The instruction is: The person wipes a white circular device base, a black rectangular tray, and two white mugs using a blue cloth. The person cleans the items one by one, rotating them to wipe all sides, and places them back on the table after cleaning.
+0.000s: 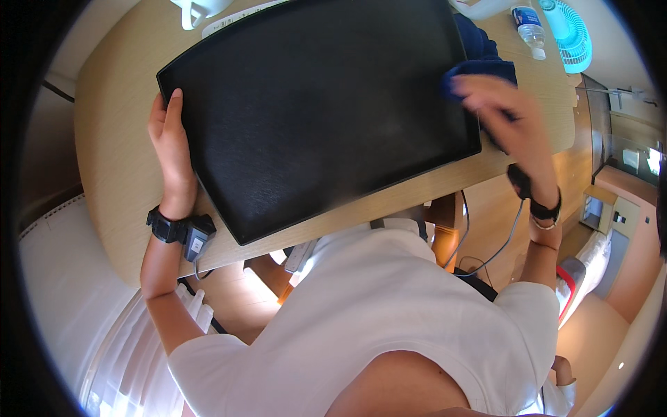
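A wide black tray (323, 120) with a low rim and a grained surface spans the middle of the view, over the wooden table. My left hand (171, 133) grips its left rim, thumb on the inner side and the other fingers outside. Whether the tray rests fully on the table cannot be told. Above the tray's right edge is my right hand (500, 107), blurred, with a dark blue cloth (482, 68) at its fingers. More dark blue fabric lies beyond the tray's right side, partly hidden by the tray and the hand.
On the wooden table (117, 156), a white cup (200, 10) stands at the far left, near a white strip-like object (229, 22). A plastic water bottle (530, 31) and a turquoise fan (573, 41) are at the far right. Cables (513, 234) hang from both wrist devices.
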{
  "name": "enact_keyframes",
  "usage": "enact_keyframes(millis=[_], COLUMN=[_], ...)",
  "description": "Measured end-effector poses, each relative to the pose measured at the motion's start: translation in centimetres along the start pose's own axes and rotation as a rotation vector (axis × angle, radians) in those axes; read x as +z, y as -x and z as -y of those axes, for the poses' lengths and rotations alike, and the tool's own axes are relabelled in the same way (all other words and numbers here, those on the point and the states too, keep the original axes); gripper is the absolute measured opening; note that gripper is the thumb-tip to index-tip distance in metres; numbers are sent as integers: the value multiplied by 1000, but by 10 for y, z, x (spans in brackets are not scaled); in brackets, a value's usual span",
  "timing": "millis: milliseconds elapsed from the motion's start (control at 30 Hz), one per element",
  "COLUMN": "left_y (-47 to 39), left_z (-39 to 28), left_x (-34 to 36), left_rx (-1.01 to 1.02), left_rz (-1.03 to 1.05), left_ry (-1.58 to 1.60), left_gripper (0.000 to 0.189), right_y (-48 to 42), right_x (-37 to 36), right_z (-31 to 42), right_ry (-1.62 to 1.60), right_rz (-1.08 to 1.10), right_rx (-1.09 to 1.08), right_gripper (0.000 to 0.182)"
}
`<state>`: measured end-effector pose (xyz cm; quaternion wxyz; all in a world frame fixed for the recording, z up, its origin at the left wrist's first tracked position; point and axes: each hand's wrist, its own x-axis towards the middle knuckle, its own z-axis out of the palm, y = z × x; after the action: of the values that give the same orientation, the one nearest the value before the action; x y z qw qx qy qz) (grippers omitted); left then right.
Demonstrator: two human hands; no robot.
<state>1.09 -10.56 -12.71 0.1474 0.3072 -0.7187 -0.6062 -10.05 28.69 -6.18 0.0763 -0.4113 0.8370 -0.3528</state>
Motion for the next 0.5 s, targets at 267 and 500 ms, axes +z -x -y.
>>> enact_keyframes(millis=[267,500], left_y=[-14,-1], left_z=[25,-3], left_x=[-2,4], left_rx=[136,36], left_rz=[-25,91], left_ry=[131,105], left_gripper=[38,57], right_y=[-25,-84], right_x=[28,35], right_z=[15,-12], right_ry=[803,781], right_rz=[192,115], right_rx=[-126,-247], right_gripper=[47,53])
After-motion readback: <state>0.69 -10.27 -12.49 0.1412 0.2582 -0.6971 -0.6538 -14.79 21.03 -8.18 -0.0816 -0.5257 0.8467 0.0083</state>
